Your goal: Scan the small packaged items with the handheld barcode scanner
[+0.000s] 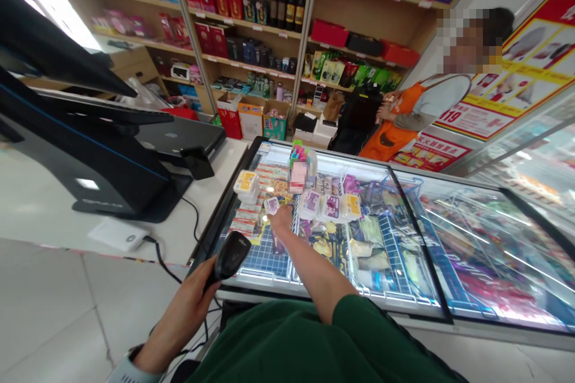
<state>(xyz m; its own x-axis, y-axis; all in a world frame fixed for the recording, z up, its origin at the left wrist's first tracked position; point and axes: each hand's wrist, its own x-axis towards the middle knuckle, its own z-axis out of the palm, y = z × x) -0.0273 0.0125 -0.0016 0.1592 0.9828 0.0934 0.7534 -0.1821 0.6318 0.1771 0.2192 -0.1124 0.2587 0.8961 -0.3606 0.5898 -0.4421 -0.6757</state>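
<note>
1. Handheld plastic scanner (232,254): black.
2. Small squarish pack (271,206): white and purple.
3. Stacked translucent plastic tubs (247,184): yellow-and-white label.
4. Short-sleeved cloth shirt (287,341): dark green.
5. Co-worker's bib apron (381,140): bright orange.
6. Worktop (229,158): white.

One handheld scanner (232,254) and five tub-top labels (332,206) show.

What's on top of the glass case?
Yellow-labelled tubs, a row of more tubs, a container of colourful items, and a purple-labelled tub at the right hand. Whatever lies directly beneath them is covered.
</note>
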